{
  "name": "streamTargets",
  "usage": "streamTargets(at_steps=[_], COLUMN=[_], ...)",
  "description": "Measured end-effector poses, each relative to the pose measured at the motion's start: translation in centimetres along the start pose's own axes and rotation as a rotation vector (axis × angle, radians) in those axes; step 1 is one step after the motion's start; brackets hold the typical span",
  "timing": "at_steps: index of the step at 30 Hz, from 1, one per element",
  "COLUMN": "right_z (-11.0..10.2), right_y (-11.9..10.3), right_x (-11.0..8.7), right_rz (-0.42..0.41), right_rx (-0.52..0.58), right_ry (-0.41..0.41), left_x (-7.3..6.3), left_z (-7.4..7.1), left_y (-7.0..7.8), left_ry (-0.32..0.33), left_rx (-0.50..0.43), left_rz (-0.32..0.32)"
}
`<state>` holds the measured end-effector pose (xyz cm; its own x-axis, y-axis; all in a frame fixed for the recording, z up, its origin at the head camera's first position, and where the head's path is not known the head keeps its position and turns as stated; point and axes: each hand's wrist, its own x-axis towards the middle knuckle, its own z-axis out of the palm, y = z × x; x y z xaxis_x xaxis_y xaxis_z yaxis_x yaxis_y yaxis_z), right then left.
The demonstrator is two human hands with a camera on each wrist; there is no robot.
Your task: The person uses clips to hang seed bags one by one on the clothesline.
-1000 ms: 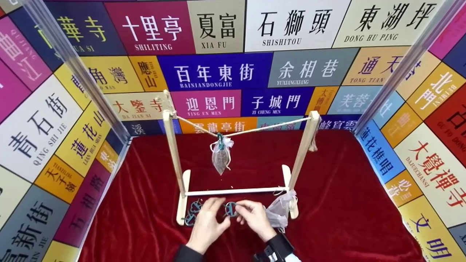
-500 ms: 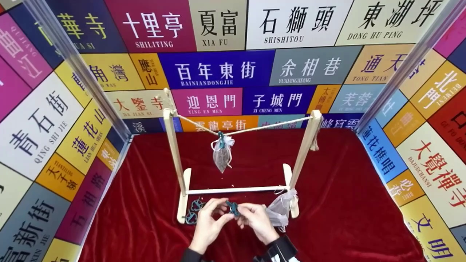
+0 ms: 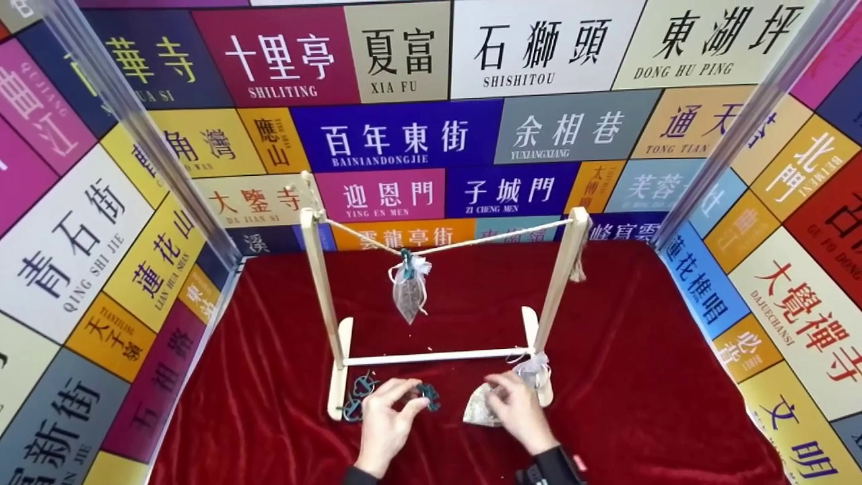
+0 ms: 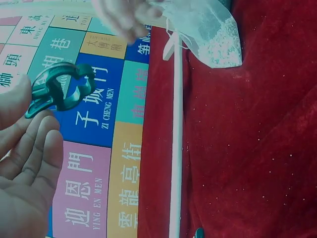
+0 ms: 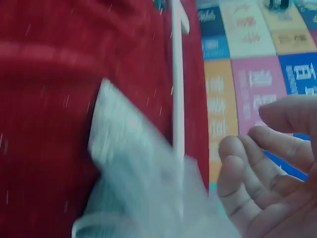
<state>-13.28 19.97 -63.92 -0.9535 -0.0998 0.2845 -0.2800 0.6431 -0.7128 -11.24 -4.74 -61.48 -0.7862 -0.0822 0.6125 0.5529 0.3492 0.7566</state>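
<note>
My left hand [image 3: 387, 421] pinches a green plastic clip [image 3: 428, 397] between thumb and fingers. In the left wrist view the clip [image 4: 62, 89] shows two curved jaws. Over at the right, my right hand [image 3: 517, 407] is above a sheer drawstring bag [image 3: 479, 408] with pale bits in its lower end. The right wrist view shows loosely curled fingers [image 5: 270, 171] with nothing between them, beside the blurred bag [image 5: 119, 124]. A second filled bag [image 3: 409, 296] hangs from the sagging rope [image 3: 498, 235] by a green clip [image 3: 407, 261].
A wooden frame [image 3: 438, 356] with two posts carries the rope. More green clips [image 3: 363, 385] lie by its left foot [image 3: 337, 391]. Red velvet cloth [image 3: 640, 377] covers the table, with tiny pale specks on it. Sign-printed walls [image 3: 397, 135] surround it.
My right hand has let go of the clip and moved right to the bag. The left hand keeps the clip, which has turned. The bag's filled end now shows.
</note>
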Motion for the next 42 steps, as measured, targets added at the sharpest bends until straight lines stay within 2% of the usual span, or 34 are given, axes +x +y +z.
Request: streamTargets(at_steps=[6, 14, 18, 22, 26, 30, 36, 42], right_z=[-1.9, -2.3, -2.4, -2.8, -3.1, -2.8, -3.1, -5.0], right_y=[2.3, 3.5, 3.5, 2.6, 1.1, -0.3, -2.7, -6.5], right_x=[-1.7, -3.1, -3.3, -3.0, -2.0, -0.6, 2.0, 4.8], right_rz=[0.094, 0.060, 0.052, 0.097, 0.133, 0.106, 0.029, -0.108], right_rx=[-0.182, -0.373, -0.383, -0.319, -0.237, -0.149, -0.047, 0.064], right_ry=[-0.065, -0.064, -0.066, -0.103, -0.140, -0.153, -0.141, -0.097], left_x=[-0.5, -0.7, -0.5, 0.2, 1.7, 3.8, 7.7, 11.8], left_z=[-0.2, -0.3, -0.4, -0.7, -1.3, -2.3, -3.6, -4.5], left_y=[0.1, 0.1, 0.3, 1.0, 2.0, 3.7, 7.0, 10.4], left_ry=[0.029, 0.056, 0.079, 0.103, 0.111, 0.102, 0.107, 0.147], left_rx=[0.087, 0.141, 0.154, 0.140, 0.122, 0.102, 0.050, 0.053], left_rz=[0.019, 0.002, 0.005, 0.032, 0.102, 0.165, 0.250, 0.373])
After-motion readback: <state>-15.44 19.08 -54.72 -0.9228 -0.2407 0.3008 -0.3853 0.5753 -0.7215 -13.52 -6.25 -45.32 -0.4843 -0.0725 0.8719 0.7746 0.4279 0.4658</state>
